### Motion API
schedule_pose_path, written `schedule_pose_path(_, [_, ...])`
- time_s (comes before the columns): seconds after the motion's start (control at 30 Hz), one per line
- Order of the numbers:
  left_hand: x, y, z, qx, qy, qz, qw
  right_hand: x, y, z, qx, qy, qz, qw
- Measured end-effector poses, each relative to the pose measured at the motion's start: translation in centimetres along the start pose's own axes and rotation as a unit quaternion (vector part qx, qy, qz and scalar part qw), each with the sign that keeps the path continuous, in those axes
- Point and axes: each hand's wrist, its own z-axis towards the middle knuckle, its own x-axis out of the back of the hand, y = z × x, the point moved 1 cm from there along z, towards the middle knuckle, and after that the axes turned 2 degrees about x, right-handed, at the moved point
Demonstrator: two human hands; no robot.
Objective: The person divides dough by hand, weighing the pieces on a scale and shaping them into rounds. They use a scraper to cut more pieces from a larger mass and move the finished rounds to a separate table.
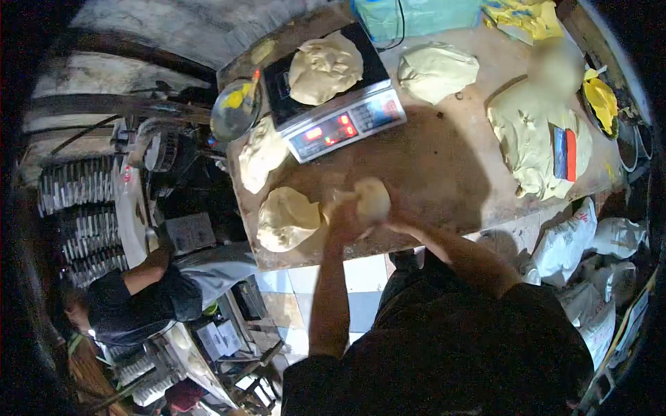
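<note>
Near the table's front edge, my left hand [345, 220] and my right hand [386, 216] are around a piece of pale dough [373, 199]. Motion blur smears both hands, but their fingers press against the dough. Just left of them rests a dough lump [288, 219], with another dough lump [263, 154] behind it. Farther back, a large dough piece [326, 67] lies on a digital scale [343, 123] with a lit red display. One more dough lump [438, 71] sits right of the scale.
A big dough mass [517, 139] with a red and blue scraper [570, 155] on it lies at the table's [444, 149] right. A bowl [236, 111] holds something yellow beside the scale. White sacks [565, 243] stand on the floor at right. Another person [149, 298] is at lower left.
</note>
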Motion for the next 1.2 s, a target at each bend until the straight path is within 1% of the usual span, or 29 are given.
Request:
schedule_pose_path(0.03, [-1.9,0.4,-3.5,-0.012,-0.024,-0.049,0.998,2.1,-1.1,-1.7,0.013,0.0,-0.003,1.0])
schedule_pose_path(0.07, [-2.0,3.3,-7.4,-0.026,-0.015,-0.12,0.992,4.9,-1.9,-3.8,-0.141,-0.185,0.187,0.954])
schedule_pose_path(0.1, [-1.7,6.1,-11.0,-0.04,-0.007,-0.19,0.981,7.2,-3.2,-6.2,-0.288,-0.352,0.355,0.817])
schedule_pose_path(0.13, [-3.3,5.2,-13.0,-0.058,-0.078,-0.17,0.981,8.5,-4.1,-7.8,-0.255,-0.38,0.243,0.855])
schedule_pose_path(0.17, [-4.7,4.0,-14.1,-0.076,-0.148,-0.149,0.975,8.6,-6.2,-7.6,-0.248,-0.382,0.236,0.858])
schedule_pose_path(0.2, [-4.5,3.7,-14.2,-0.175,-0.018,-0.027,0.984,8.3,-8.7,-6.7,-0.252,-0.351,0.273,0.859])
schedule_pose_path(0.27, [-3.8,1.9,-11.4,-0.148,-0.009,-0.148,0.978,7.9,-14.7,-4.9,-0.272,-0.279,0.349,0.852])
schedule_pose_path(0.3, [1.7,6.2,-13.8,-0.149,-0.014,-0.158,0.976,8.3,-17.6,-4.5,-0.286,-0.238,0.385,0.845])
schedule_pose_path(0.33, [6.7,12.7,-12.7,-0.292,0.14,-0.218,0.921,9.5,-21.3,-3.7,-0.085,-0.247,0.156,0.953])
schedule_pose_path(0.37, [8.6,13.4,-13.7,-0.247,0.176,-0.048,0.952,10.4,-24.5,-2.9,0.126,-0.235,-0.089,0.96])
schedule_pose_path(0.4, [8.9,14.0,-13.9,-0.284,0.175,-0.022,0.943,11.0,-25.7,-2.8,0.292,-0.164,-0.192,0.923])
schedule_pose_path(0.43, [9.1,14.3,-13.6,-0.321,0.175,0.006,0.931,11.5,-23.6,-3.2,0.378,-0.14,-0.246,0.882])
schedule_pose_path(0.5, [4.4,11.2,-11.6,-0.362,0.138,0.044,0.921,13.5,-19.4,-4.1,0.407,-0.135,-0.264,0.864])
schedule_pose_path(0.53, [0.4,9.5,-10.6,-0.286,0.094,0.03,0.953,14.1,-16.8,-5.2,0.378,-0.144,-0.36,0.84])
schedule_pose_path(0.57, [-3.6,7.7,-9.6,-0.27,0.051,0.08,0.958,14.4,-12.9,-6.5,0.263,-0.215,-0.404,0.849])
schedule_pose_path(0.63, [-9.3,5.2,-10.5,-0.298,-0.052,0.064,0.951,16.6,0.2,-10.8,-0.073,-0.297,-0.206,0.929])
schedule_pose_path(0.7, [-9.7,1.3,-9.3,-0.176,-0.101,-0.07,0.977,20.1,-2.8,-6.4,-0.057,-0.354,-0.186,0.915])
schedule_pose_path(0.73, [-8.9,1.2,-6.4,-0.081,-0.045,-0.359,0.929,19.5,-7.9,-1.6,-0.076,-0.414,-0.233,0.877])
schedule_pose_path(0.77, [-6.5,2.2,-3.2,-0.022,0.005,-0.383,0.923,19.4,-12.9,3.2,-0.093,-0.471,-0.277,0.832])
schedule_pose_path(0.8, [-3.8,3.1,0.0,0.035,0.055,-0.404,0.913,19.1,-9.9,5.6,-0.114,-0.307,-0.195,0.924])
schedule_pose_path(0.83, [-2.3,2.8,3.1,-0.001,0.133,-0.128,0.983,18.4,-5.3,6.8,-0.129,-0.128,-0.107,0.977])
schedule_pose_path(0.87, [-1.4,2.8,5.7,-0.043,0.198,0.16,0.966,19.2,0.7,6.8,-0.134,-0.12,-0.1,0.979])
schedule_pose_path(0.93, [1.9,6.2,9.8,-0.138,0.177,0.178,0.958,17.2,11.2,5.3,-0.008,0.091,-0.047,0.995])
schedule_pose_path(0.97, [3.4,8.3,11.1,-0.22,0.165,0.181,0.944,15.8,9.2,4.0,-0.114,0.162,0.171,0.965])
schedule_pose_path(1.0, [3.8,9.8,11.4,-0.274,0.094,0.004,0.957,14.5,4.4,1.8,-0.207,0.217,0.376,0.877])
schedule_pose_path(1.03, [3.2,10.0,12.3,-0.276,0.09,0.003,0.957,14.9,-2.0,0.0,-0.097,0.109,0.149,0.978])
schedule_pose_path(1.07, [2.6,10.1,12.9,-0.257,0.069,0.002,0.964,15.1,-6.4,-0.7,0.022,-0.012,-0.091,0.996])
schedule_pose_path(1.1, [2.1,10.0,13.4,-0.236,0.051,0.004,0.97,14.4,-5.6,0.4,0.022,-0.014,-0.09,0.996])
schedule_pose_path(1.2, [0.6,9.9,12.4,-0.17,0.001,0.001,0.985,12.9,-1.1,5.3,-0.206,-0.054,0.255,0.943])
